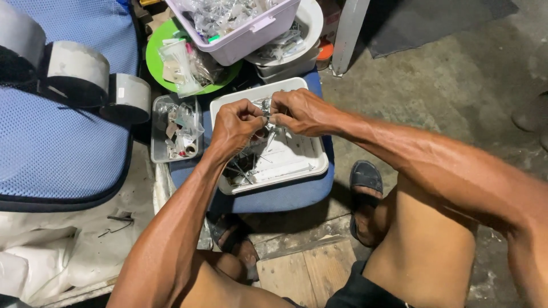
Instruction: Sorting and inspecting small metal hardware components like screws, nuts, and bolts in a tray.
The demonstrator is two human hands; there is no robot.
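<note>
My left hand [237, 122] and my right hand [299, 110] meet over a white rectangular tray [308, 165] that rests on a blue cushion [274, 197]. Both hands pinch one small metal part [268, 120] between their fingertips, fingers curled tight around it. Thin metal wires and small parts [245, 168] lie in the tray under the hands. The part itself is mostly hidden by my fingers.
A small grey tray of plastic bags and bits [177, 128] sits left of the white tray. Behind stand a green plate [157, 57], a lilac bin of clear bags [245, 34] and a white bowl [311, 23]. A blue padded chair [57, 137] fills the left.
</note>
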